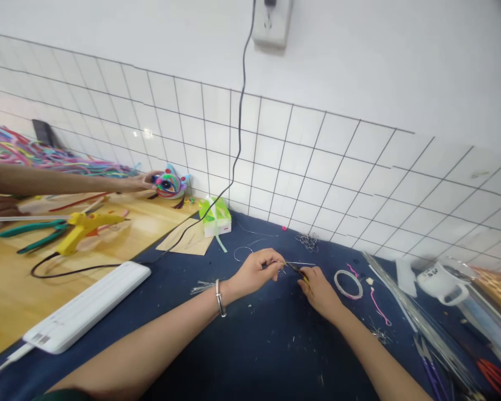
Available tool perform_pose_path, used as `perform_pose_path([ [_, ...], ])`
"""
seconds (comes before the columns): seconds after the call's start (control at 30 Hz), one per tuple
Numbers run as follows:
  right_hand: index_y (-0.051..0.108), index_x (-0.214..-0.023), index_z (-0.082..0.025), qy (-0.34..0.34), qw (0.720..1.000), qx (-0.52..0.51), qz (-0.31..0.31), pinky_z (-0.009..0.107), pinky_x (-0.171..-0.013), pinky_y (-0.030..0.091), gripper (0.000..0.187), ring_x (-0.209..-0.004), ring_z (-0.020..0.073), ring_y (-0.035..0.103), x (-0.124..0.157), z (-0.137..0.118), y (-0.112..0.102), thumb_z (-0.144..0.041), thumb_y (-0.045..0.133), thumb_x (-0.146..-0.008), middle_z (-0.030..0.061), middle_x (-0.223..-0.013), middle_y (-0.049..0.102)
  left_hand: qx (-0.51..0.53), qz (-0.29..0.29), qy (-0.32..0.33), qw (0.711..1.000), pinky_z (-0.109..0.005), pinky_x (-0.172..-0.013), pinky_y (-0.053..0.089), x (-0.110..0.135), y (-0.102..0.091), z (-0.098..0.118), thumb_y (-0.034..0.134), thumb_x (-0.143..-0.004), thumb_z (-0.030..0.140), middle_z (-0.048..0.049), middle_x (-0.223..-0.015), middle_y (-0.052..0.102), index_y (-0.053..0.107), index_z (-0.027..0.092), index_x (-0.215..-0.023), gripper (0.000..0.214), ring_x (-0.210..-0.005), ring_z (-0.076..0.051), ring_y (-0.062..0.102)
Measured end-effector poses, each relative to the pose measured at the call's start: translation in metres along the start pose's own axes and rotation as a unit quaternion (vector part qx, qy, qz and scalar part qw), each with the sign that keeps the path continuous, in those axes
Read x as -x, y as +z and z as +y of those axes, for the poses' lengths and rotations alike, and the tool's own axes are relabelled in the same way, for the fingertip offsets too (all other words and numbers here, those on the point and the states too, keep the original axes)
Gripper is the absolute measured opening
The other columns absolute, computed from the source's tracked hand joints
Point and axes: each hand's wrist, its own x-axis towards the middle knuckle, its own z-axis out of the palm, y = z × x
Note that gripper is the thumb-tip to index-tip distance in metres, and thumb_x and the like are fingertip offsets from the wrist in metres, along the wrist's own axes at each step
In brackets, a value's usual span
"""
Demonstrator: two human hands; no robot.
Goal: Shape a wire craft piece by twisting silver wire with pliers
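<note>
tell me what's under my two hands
A dark blue mat flecked with scraps. The left hand, pinching wire, and right hand, gripping a small tool, cover what lies directly beneath.

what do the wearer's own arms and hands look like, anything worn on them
Both forearms are bare, with no sleeves over them and no gloves. The left hand has a thin silver metal bangle at its wrist; the right hand wears nothing that shows. A dark green edge, perhaps a short sleeve, shows high on the left arm.

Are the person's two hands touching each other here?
Apart. The head view shows dark cloth between the left hand and the right hand; only the thin tool in the right hand spans the gap.
</note>
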Motion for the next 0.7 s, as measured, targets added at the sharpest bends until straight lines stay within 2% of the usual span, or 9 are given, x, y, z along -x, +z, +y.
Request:
perform_pose_path([
  [0.2,0.050,-0.105,-0.016,-0.054,0.993,-0.075,0.068,0.032,-0.077,0.038,0.030,-0.090,0.0181,0.047,-0.013,-0.020,-0.051,-0.038,0.039,-0.086,0.0062,-0.094,0.054,-0.007,-0.001,0.040,0.999,-0.023,-0.065,0.040,-0.003,-0.018,0.031,0.047,-0.081,0.023,0.0002,-0.063,0.057,0.059,0.015,-0.073,0.017,-0.064,-0.010,0.052],
  [0.33,0.050,-0.101,-0.015,-0.088,0.984,-0.086,0.129,0.033,-0.080,0.038,0.031,-0.090,0.0189,0.046,-0.021,-0.029,-0.073,-0.040,0.043,-0.084,0.0070,-0.094,0.053,-0.004,0.003,0.055,0.998,-0.023,-0.063,0.039,-0.009,-0.026,0.046,0.047,-0.081,0.023,0.0005,-0.062,0.056,0.059,0.015,-0.073,0.016,-0.063,-0.010,0.051],
  [0.5,0.051,-0.101,-0.016,-0.111,0.971,-0.059,0.204,0.036,-0.082,0.038,0.027,-0.091,0.0203,0.046,-0.031,-0.026,-0.085,-0.037,0.044,-0.084,0.0087,-0.095,0.053,0.016,0.017,0.054,0.998,-0.022,-0.059,0.039,-0.020,-0.032,0.051,0.046,-0.082,0.024,0.0010,-0.062,0.054,0.058,0.015,-0.077,0.016,-0.057,-0.009,0.051],
  [0.7,0.054,-0.101,-0.018,-0.139,0.962,-0.024,0.235,0.037,-0.081,0.039,0.026,-0.089,0.0205,0.047,-0.035,-0.020,-0.083,-0.035,0.047,-0.083,0.0090,-0.093,0.053,0.015,0.012,0.036,0.999,-0.021,-0.058,0.038,-0.030,-0.031,0.037,0.047,-0.081,0.022,0.0012,-0.062,0.055,0.057,0.015,-0.077,0.013,-0.055,-0.008,0.050],
])
